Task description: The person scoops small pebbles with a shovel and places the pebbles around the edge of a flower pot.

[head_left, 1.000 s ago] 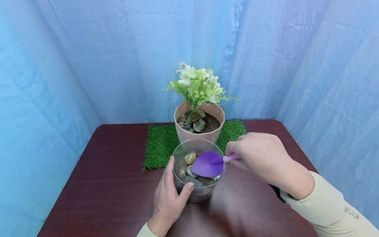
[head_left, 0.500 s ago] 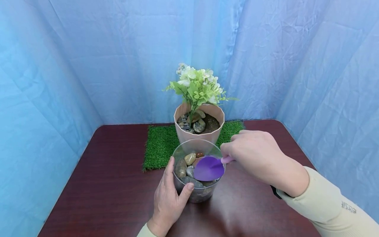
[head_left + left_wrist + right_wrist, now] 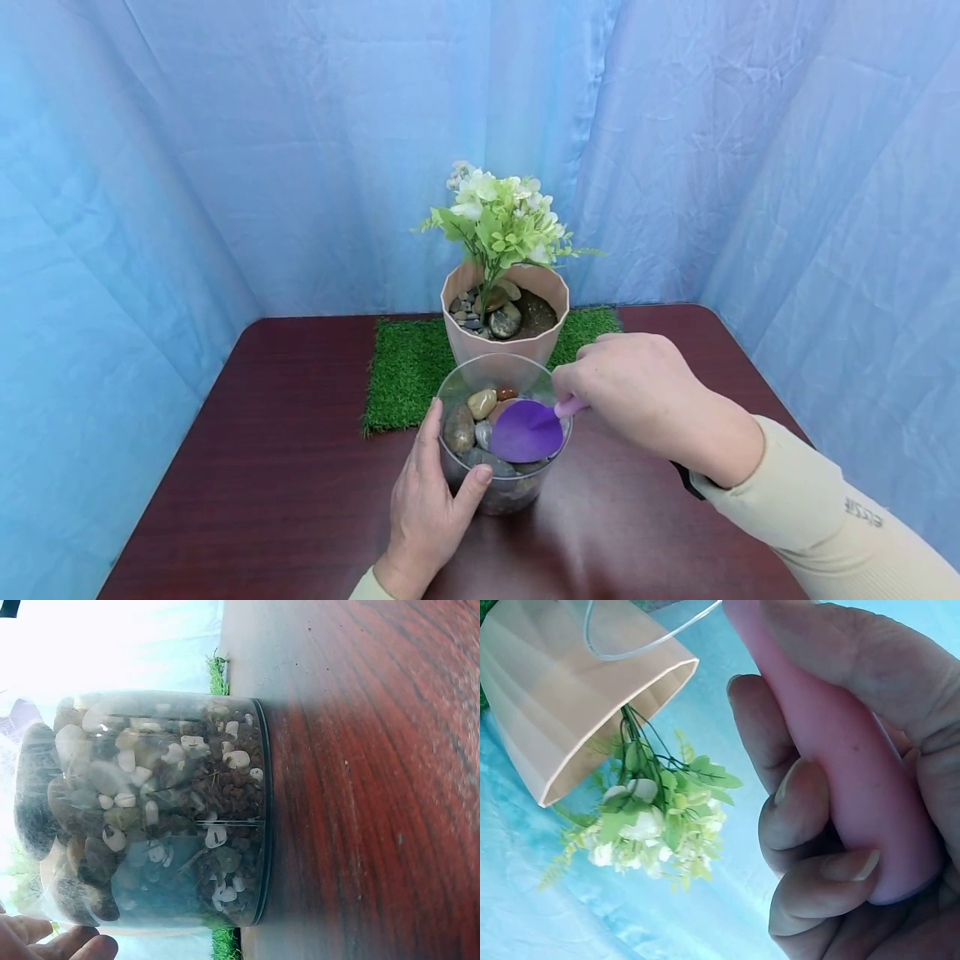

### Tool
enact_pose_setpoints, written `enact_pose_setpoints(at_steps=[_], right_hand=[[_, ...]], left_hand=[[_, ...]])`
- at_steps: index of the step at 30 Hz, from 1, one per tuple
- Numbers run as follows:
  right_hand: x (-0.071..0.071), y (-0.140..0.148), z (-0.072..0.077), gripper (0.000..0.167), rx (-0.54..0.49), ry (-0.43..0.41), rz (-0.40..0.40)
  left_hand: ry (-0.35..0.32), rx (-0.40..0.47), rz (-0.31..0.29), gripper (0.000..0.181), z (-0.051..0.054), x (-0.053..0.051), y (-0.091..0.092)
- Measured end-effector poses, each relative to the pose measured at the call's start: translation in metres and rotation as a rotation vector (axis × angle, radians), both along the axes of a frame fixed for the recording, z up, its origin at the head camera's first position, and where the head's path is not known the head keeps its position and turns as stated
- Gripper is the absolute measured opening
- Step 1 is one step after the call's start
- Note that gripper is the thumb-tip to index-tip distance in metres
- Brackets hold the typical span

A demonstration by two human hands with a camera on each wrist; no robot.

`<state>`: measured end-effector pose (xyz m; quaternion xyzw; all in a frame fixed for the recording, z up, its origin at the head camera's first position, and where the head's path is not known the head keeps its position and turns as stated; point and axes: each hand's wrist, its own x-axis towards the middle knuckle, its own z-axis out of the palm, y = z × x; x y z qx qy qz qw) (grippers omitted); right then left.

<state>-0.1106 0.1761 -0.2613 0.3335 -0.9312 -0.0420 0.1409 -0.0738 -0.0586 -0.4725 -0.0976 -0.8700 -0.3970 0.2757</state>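
My left hand (image 3: 427,508) holds a clear container (image 3: 517,492) from its left, the thumb near the front rim and the fingers along the side. Large smooth stones (image 3: 459,429) lie at the top in it. The left wrist view shows small white and brown bits (image 3: 229,772) lower down, through the clear wall. My right hand (image 3: 637,396) grips the pink handle (image 3: 851,761) of a small garden trowel, fingers curled round it. The purple trowel blade (image 3: 527,432) is inside the container's mouth, over the stones, hiding some of them. Whether its tip touches them, I cannot tell.
Right behind the container stands a pale pink flowerpot (image 3: 502,343) with white flowers and greenery (image 3: 510,217), stones and dark soil. It stands on a green grass mat (image 3: 405,375). The brown table (image 3: 285,467) is surrounded by blue curtains (image 3: 360,167) at the back and sides.
My right hand has moved slightly left, and the trowel blade has shifted down a little within the container's mouth. A reddish stone behind it shows more. My left hand stays in place.
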Motion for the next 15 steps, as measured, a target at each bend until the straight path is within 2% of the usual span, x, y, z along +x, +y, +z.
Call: enact_pose_setpoints(at_steps=[8,15], right_hand=[[-0.012,0.008,-0.008,0.022,-0.027,-0.108,0.042],[-0.023,0.018,-0.017,0.02,-0.065,-0.21,0.087]], left_hand=[[0.003,0.0,-0.002,0.094,-0.001,0.0,0.0],[-0.011,0.006,-0.009,0.096,0.001,0.001,0.0]])
